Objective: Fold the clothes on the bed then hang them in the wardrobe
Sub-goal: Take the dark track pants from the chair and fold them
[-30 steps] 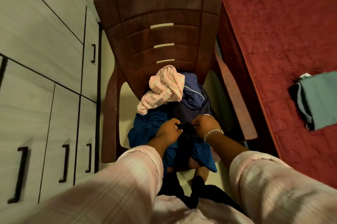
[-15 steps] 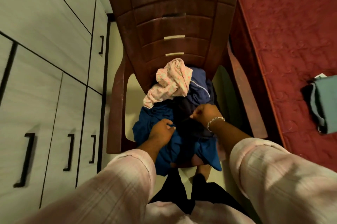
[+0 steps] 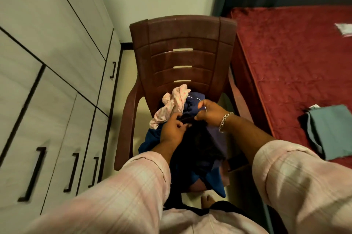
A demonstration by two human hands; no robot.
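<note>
A heap of clothes lies on the seat of a brown plastic chair. On top at the back is a pink patterned garment; under it lie blue clothes. Both hands hold a dark navy garment by its top edge, raised above the heap. My left hand pinches the edge on the left. On the right, my right hand, with a silver bracelet at the wrist, grips the same edge. A folded teal garment lies on the red bed at the right.
A grey wardrobe with black handles runs along the left, its doors closed. The chair stands between the wardrobe and the bed. A small white item lies far back on the bed. My bare foot shows on the floor below the chair.
Both hands have risen from low in the heap, lifting the dark navy garment by its edge. The view has tilted up, showing more wall and bed.
</note>
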